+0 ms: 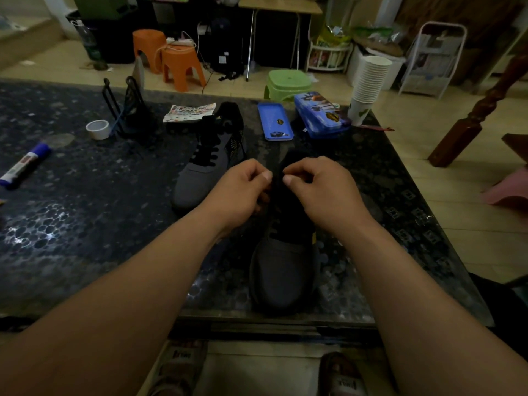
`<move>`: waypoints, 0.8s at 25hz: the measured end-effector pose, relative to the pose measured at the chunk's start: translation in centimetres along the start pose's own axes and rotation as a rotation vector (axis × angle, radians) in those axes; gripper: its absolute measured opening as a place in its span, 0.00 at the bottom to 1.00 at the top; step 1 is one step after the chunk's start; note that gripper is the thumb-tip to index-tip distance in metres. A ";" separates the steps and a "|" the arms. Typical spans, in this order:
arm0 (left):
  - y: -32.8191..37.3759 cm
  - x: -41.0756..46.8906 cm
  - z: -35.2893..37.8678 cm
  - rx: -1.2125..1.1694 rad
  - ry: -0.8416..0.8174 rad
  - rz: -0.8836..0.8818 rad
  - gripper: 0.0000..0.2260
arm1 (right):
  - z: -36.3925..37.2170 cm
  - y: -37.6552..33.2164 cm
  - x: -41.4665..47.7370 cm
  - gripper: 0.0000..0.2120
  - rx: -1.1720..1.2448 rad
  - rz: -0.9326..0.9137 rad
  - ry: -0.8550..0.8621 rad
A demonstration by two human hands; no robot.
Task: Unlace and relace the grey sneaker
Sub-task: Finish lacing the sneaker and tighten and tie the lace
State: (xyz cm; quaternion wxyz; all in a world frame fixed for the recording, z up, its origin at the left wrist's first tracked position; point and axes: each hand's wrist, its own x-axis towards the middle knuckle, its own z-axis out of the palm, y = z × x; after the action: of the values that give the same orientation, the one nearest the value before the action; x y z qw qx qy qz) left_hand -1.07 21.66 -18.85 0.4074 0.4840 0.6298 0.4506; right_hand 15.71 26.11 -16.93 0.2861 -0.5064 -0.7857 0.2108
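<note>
Our sneaker (pixel 283 270) lies on the surface (pixel 100 224) near its front edge, toe toward us. Left grip (pixel 243 187) and right grip (pixel 317 184) each seem pinched on the black lace (pixel 276 228) by the tongue. The shoe is probably light and soft and the lace limp, so we'd pull close to the eyelets.

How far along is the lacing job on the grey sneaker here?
Done: nothing visibly finished. In hand: the left hand and right hand pinch the black lace at the top of the near grey sneaker; crossings show lower down. Unlacing or relacing cannot be told, so what is left is unclear. The second sneaker lies laced beside it.
</note>
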 end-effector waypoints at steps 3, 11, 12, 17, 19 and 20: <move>-0.2 1.1 -1.0 -0.196 0.238 -0.110 0.09 | -1.6 0.7 0.5 0.06 0.450 0.199 0.177; 0.7 1.0 -1.8 -0.632 0.258 -0.212 0.07 | -0.2 -1.1 -2.7 0.09 0.031 -0.128 0.055; 0.7 1.0 -1.9 -0.487 0.280 -0.169 0.06 | 0.8 -2.5 -3.0 0.11 -0.152 -0.254 -0.006; 1.4 1.3 -3.5 -0.374 0.402 -0.028 0.08 | 3.6 -7.9 -3.4 0.07 -0.462 -0.491 -0.038; 1.6 0.8 -3.5 -0.309 0.327 -0.008 0.08 | 4.5 -8.1 -4.0 0.08 -0.528 -0.430 -0.185; 1.4 0.6 -3.2 -0.257 0.274 -0.003 0.07 | 4.8 -7.7 -4.4 0.10 -0.568 -0.381 -0.254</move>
State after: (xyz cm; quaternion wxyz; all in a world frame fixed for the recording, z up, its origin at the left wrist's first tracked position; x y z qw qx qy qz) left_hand -3.90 21.84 -16.66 0.3771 0.3613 0.6174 0.5883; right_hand 8.76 18.76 -16.73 0.0683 -0.3801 -0.9224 -0.0119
